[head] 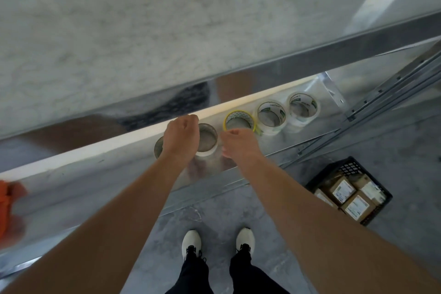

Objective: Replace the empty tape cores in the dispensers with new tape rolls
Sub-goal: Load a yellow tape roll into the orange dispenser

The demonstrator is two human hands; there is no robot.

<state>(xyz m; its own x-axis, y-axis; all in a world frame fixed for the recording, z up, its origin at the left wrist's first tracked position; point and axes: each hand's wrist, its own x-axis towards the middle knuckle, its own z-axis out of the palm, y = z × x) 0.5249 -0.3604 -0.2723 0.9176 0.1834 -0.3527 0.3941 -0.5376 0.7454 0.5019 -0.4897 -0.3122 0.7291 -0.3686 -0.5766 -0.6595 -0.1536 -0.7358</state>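
Several tape rolls stand in a row on the low metal shelf (114,174). My left hand (181,137) reaches down with curled fingers over the left rim of a clear tape roll (208,141). It also covers part of a second roll (158,148) to the left. My right hand (238,144) hangs at the clear roll's right side with its fingers bent down. Its grip is hidden. Further right stand a yellow-edged roll (238,120) and two clear rolls with green-and-white cores (271,116) (303,106). No dispenser is in view.
The shelf above (143,31) overhangs the rolls, with its steel beam (310,62) running across. An orange object (4,200) sits at the shelf's far left. A black crate (372,184) of brown parcels stands on the floor at right. My shoes (218,242) stand close to the shelf.
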